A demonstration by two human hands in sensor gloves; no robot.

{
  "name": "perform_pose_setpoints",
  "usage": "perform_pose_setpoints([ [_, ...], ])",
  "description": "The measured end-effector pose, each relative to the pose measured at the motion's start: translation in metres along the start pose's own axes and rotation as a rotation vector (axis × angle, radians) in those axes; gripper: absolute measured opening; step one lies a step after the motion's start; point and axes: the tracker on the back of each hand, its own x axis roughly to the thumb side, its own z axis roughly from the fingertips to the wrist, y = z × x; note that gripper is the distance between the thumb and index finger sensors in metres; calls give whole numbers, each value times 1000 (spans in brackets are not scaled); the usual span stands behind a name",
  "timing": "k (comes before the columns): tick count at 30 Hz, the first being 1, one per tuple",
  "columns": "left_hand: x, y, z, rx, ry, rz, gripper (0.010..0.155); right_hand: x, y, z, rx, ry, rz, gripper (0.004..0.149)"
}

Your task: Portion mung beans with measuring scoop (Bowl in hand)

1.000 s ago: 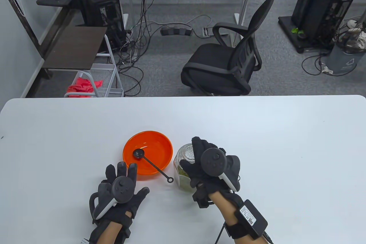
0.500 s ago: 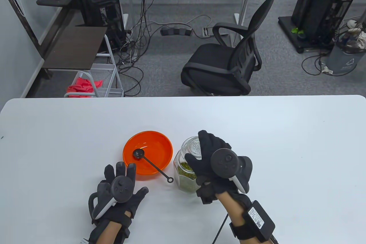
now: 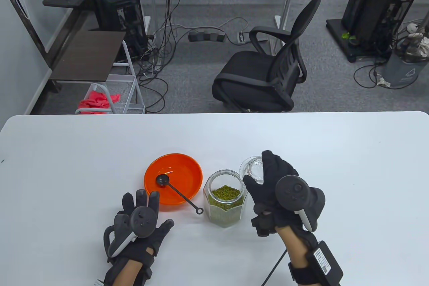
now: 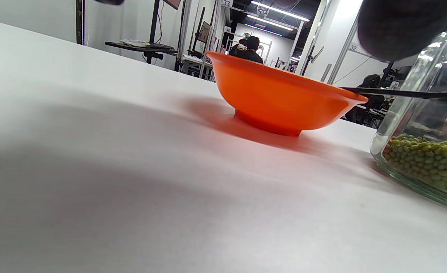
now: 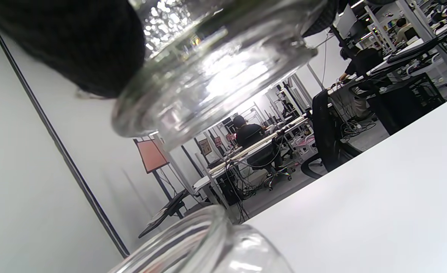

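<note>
From the table view, the right hand gripped the glass lid, lifted just right of the open mung bean jar; the left hand lay flat and empty near the orange bowl, which held the scoop. Setting the lid down seemed next. The left wrist view alone showed the bowl's foot on the table. The right wrist view showed the lid's underside above the jar's rim.

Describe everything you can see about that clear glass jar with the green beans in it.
The clear glass jar has faceted sides and a round neck. It stands upright on the white table, just right of the orange plastic bowl, and is partly filled with green mung beans. Its mouth is open: the right hand holds the clear glass lid off to the jar's right. Nothing visibly touches the jar except the table.
</note>
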Motion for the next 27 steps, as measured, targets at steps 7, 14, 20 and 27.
perform_pose_setpoints([
  [7,0,0,0,-2,4,2,90,-26,-2,2,-19,76,11,82],
  [14,-1,0,0,-4,5,1,89,-56,8,11,-14,138,61,82],
  [20,-2,1,0,-2,7,5,90,-83,16,16,13,207,105,81],
  [27,-1,0,0,-9,1,-4,89,-115,22,22,34,312,120,83],
])
